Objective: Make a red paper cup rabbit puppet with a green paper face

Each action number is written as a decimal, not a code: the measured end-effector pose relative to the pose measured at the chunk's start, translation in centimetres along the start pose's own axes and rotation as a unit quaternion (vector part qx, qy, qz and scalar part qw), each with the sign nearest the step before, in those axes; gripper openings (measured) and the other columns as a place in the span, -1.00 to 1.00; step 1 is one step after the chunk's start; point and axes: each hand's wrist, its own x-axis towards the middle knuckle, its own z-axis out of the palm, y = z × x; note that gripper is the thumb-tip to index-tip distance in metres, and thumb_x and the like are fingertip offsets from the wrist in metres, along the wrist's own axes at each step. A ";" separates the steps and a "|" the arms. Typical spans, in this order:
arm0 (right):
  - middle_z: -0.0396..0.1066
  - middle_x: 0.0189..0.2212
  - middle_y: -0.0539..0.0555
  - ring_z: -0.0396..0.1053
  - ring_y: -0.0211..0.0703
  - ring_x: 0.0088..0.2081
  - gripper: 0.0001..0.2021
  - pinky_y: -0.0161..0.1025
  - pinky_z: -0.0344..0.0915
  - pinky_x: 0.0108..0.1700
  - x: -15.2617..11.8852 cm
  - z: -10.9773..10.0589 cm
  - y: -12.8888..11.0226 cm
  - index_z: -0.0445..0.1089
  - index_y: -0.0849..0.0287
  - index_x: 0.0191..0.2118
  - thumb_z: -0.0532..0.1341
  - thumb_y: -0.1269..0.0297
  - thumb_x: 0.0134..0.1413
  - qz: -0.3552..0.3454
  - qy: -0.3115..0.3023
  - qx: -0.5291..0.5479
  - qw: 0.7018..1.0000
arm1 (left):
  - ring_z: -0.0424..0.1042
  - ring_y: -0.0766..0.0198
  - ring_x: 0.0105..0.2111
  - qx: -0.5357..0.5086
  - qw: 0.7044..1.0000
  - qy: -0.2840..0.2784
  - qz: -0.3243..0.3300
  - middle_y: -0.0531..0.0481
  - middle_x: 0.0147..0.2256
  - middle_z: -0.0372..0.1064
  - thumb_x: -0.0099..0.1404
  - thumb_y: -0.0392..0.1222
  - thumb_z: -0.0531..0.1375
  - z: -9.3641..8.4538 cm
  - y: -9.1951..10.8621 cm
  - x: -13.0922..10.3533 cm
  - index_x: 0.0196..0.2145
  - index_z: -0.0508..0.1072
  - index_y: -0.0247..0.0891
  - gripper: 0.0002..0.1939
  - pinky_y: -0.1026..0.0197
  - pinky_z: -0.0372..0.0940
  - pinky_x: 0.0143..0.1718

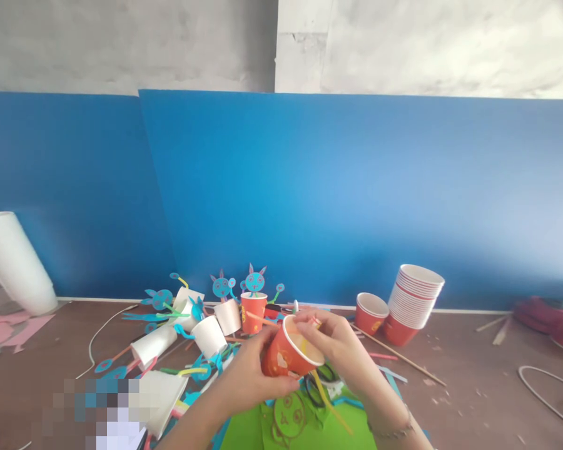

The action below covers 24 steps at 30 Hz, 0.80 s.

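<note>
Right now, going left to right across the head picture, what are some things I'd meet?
Tall white cylinder → toppled white cups → handheld red cup → lone red cup → tall cup stack → blurry red thing.

It looks like a craft workshop, with blue paper figures (254, 280), stacked cups (415, 297) and green paper (248, 431) on the table (469, 340).

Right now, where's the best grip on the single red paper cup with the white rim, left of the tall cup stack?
Likely the red paper cup's outer wall just under the rim, from front left. It stands upright, mouth up, wall flaring toward the rim; the tall stack of nested white-rimmed paper cups crowds its right.
</note>
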 end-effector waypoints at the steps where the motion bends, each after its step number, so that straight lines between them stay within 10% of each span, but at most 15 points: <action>1: 0.51 -0.34 0.16 0.41 -0.02 -0.31 -0.69 -0.17 0.30 -0.30 0.0 -0.1 0.0 0.51 0.22 -0.38 0.30 0.03 -0.07 0.001 0.012 0.007 1.000 | 0.44 0.05 -0.13 -0.008 1.000 0.013 -0.003 -0.10 -0.07 0.43 -0.03 -0.28 0.34 0.1 -0.2 0.0 0.02 0.33 -0.22 -0.38 0.10 0.34 -0.13; 12: 0.52 -0.25 0.16 0.41 -0.07 -0.34 -0.77 -0.22 0.26 -0.40 0.2 -0.1 0.2 0.49 0.17 -0.57 0.31 0.12 -0.11 -0.060 0.051 -0.098 0.992 | 0.41 0.23 -0.34 -0.075 0.997 0.017 -0.010 0.01 -0.30 0.42 -0.07 -0.27 0.35 0.8 -1.9 0.6 -0.13 0.32 -0.25 -0.48 0.25 0.28 -0.33; 18: 0.52 -0.21 0.18 0.43 0.02 -0.20 -0.58 -0.13 0.34 -0.20 0.0 -0.8 -0.3 0.45 0.18 -0.10 0.20 -0.03 0.05 -0.030 0.064 -0.057 0.996 | 0.43 0.17 -0.30 -0.161 0.981 0.105 -0.012 -0.09 -0.23 0.46 -0.10 -0.04 0.40 0.9 -1.7 1.1 -0.04 0.32 -0.25 -0.33 0.21 0.31 -0.30; 24: 0.49 -0.33 0.09 0.42 -0.08 -0.29 -0.56 -0.22 0.32 -0.29 0.1 -1.7 -0.3 0.37 0.16 -0.11 0.37 0.07 -0.12 0.014 -0.002 0.075 0.997 | 0.44 0.14 -0.23 -0.284 0.940 0.186 -0.008 -0.11 -0.22 0.47 0.02 0.11 0.33 0.6 -0.9 1.2 -0.09 0.39 -0.25 -0.44 0.14 0.32 -0.18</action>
